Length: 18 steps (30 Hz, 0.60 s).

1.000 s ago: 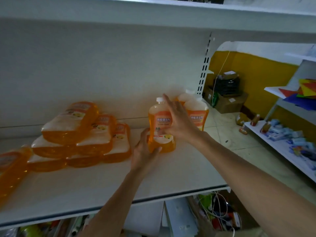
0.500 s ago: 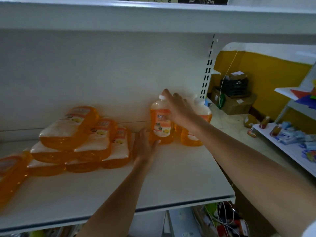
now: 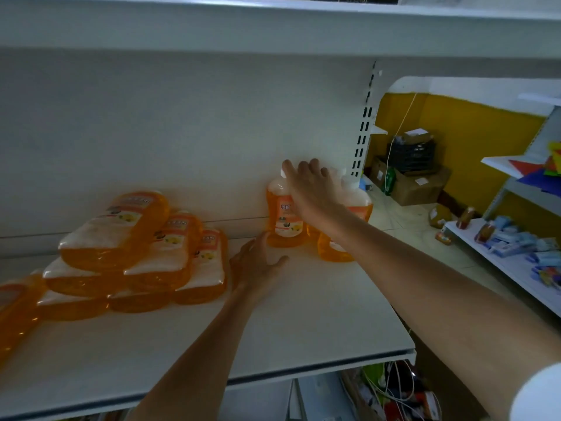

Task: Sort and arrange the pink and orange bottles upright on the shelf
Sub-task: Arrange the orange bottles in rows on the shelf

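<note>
An orange bottle [image 3: 283, 226] with a white cap stands upright at the back of the white shelf [image 3: 303, 323], close to the back panel. My right hand [image 3: 312, 192] lies over its neck and right side, fingers reaching past the cap. Two more orange bottles [image 3: 334, 250] stand upright just right of it, partly hidden by my right forearm. My left hand [image 3: 255, 265] rests open on the shelf beside the bottle's base, fingers spread. A pile of orange bottles [image 3: 136, 238] lies flat on the left. No pink bottle is visible.
Another orange bottle [image 3: 15, 311] lies at the far left edge. An upper shelf [image 3: 273, 28] hangs close overhead. The shelf ends at a slotted upright [image 3: 362, 138] on the right. Beyond stand cardboard boxes [image 3: 416, 186] and a low shelf unit [image 3: 516, 268] with small packs.
The orange bottle has moved from mid-shelf back towards the rear panel, next to the other upright ones. My left hand has come off it and now rests on the shelf.
</note>
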Tool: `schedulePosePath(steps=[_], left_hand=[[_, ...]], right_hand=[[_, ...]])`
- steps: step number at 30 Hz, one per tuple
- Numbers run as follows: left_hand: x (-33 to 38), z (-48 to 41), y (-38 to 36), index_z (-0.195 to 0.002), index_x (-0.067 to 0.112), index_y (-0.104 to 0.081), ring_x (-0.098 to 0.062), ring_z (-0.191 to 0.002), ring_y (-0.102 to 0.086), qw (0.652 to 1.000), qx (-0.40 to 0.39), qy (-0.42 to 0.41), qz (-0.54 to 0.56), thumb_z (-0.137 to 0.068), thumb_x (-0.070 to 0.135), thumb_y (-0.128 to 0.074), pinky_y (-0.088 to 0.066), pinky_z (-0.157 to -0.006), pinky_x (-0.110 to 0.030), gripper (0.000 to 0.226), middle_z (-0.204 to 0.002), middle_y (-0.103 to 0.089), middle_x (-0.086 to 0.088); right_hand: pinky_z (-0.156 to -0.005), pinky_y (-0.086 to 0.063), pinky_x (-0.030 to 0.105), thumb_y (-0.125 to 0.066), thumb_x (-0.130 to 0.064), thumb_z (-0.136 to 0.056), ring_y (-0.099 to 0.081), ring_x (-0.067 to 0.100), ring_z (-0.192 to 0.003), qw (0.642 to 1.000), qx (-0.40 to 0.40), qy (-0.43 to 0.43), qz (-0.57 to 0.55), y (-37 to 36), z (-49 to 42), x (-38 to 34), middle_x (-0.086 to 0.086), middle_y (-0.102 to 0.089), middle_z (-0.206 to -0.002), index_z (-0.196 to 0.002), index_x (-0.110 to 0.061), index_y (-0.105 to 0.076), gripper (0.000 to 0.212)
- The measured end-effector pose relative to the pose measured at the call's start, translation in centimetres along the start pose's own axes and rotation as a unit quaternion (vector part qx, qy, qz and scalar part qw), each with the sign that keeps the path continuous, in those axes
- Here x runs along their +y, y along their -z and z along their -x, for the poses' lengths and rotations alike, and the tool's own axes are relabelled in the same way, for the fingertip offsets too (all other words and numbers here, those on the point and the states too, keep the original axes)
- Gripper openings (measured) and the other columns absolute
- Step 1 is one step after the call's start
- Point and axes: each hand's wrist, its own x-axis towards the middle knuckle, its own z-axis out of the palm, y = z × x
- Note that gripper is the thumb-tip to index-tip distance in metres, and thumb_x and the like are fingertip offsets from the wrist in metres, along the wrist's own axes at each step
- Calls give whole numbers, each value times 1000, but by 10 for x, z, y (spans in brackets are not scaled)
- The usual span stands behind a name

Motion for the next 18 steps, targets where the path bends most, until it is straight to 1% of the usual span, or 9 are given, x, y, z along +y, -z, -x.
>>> schedulePosePath(steps=[3, 5, 7, 10, 12, 13, 15, 16, 18], left_hand=[[1, 10, 4, -142, 25, -28, -22, -131, -37, 1000, -7, -20, 22, -89, 33, -54, -33, -106, -38, 60, -142, -41, -3], [-1, 29, 6, -142, 26, -28, -21, -128, -40, 999, -15, -45, 26, -89, 28, -51, -35, -105, -34, 57, -139, -43, -4], [-4, 50, 13, -140, 26, -32, -18, -124, -44, 996, -15, -91, 11, -88, 26, -51, -37, -103, -29, 55, -138, -45, -3], [-6, 71, 40, -135, 21, -42, -15, -116, -51, 988, 15, -156, -6, -87, 19, -50, -41, -95, -25, 49, -131, -52, -2], [-5, 81, 68, -126, 16, -53, -15, -109, -55, 979, 56, -194, -12, -84, 15, -50, -45, -90, -25, 42, -122, -59, -2], [-6, 84, 85, -117, 14, -58, -14, -105, -56, 974, 78, -212, -21, -82, 13, -51, -46, -89, -24, 36, -115, -62, -2], [-16, 87, 119, -98, 12, -65, -11, -96, -56, 960, 120, -247, -56, -77, 9, -55, -47, -86, -25, 23, -103, -66, -2], [-23, 87, 137, -93, 12, -67, -11, -94, -56, 954, 143, -254, -76, -76, 9, -55, -46, -87, -25, 20, -100, -67, -2], [-40, 87, 170, -90, 12, -68, -18, -95, -58, 943, 194, -246, -111, -76, 15, -51, -45, -89, -31, 22, -100, -68, -3]], right_hand=[[-93, -36, 37, -66, -21, -83, -36, 32, -119, 999, -40, -13, -22, 5, 5, -2, 17, -42, -129, -139, -13, -25, 70], [-101, -31, 39, -61, -34, -86, -27, 35, -129, 997, -68, -27, -32, 8, 11, -1, 20, -29, -141, -145, -15, -17, 76], [-106, -28, 41, -55, -35, -91, -20, 35, -135, 998, -44, -18, -45, 11, 18, -3, 19, -17, -150, -149, -17, -10, 76], [-105, -30, 39, -49, -31, -94, -23, 31, -134, 993, 37, 23, -114, 11, 25, -25, 15, -23, -150, -149, -15, -17, 65], [-106, -29, 39, -49, -32, -94, -26, 30, -134, 981, 43, 30, -185, 10, 23, -52, 13, -30, -147, -147, -14, -23, 61], [-107, -29, 40, -48, -34, -95, -29, 30, -133, 974, 31, 27, -223, 9, 20, -67, 13, -33, -146, -146, -13, -25, 60], [-106, -30, 40, -47, -38, -95, -34, 31, -132, 954, -26, 22, -298, 10, 13, -97, 13, -38, -144, -146, -15, -26, 59], [-104, -32, 39, -46, -40, -95, -37, 31, -130, 940, -61, 20, -336, 12, 9, -111, 13, -41, -142, -146, -16, -27, 59], [-99, -36, 33, -46, -44, -95, -44, 28, -127, 906, -115, 13, -407, 16, 3, -134, 13, -47, -139, -145, -18, -28, 59]])
